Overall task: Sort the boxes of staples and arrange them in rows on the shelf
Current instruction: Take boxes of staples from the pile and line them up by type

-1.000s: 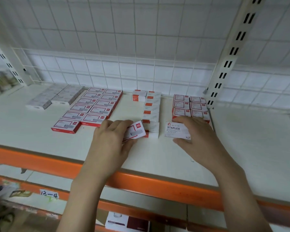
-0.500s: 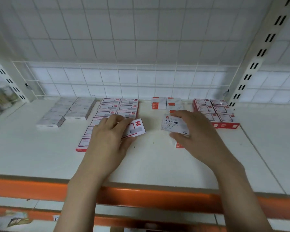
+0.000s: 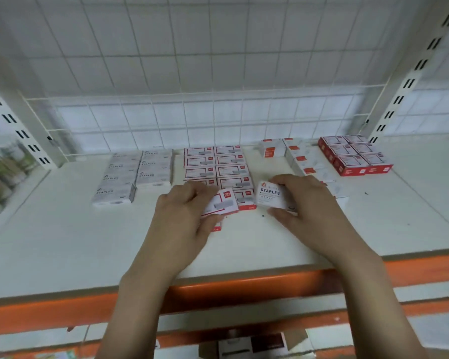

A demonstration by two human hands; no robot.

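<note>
On the white shelf (image 3: 62, 242), mid-depth, the left hand (image 3: 182, 224) pinched a red-trimmed box (image 3: 222, 204); the right hand (image 3: 311, 211) gripped a white STAPLES box (image 3: 270, 194). Each should be set square against its matching row.

A shop: slotted uprights (image 3: 397, 99), wire-grid back (image 3: 192, 120), stocked shelf (image 3: 62, 242).

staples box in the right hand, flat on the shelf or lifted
Lifted and tilted: the right hand pinches the white STAPLES box by its edges, its printed face angled toward the camera above the shelf.
</note>
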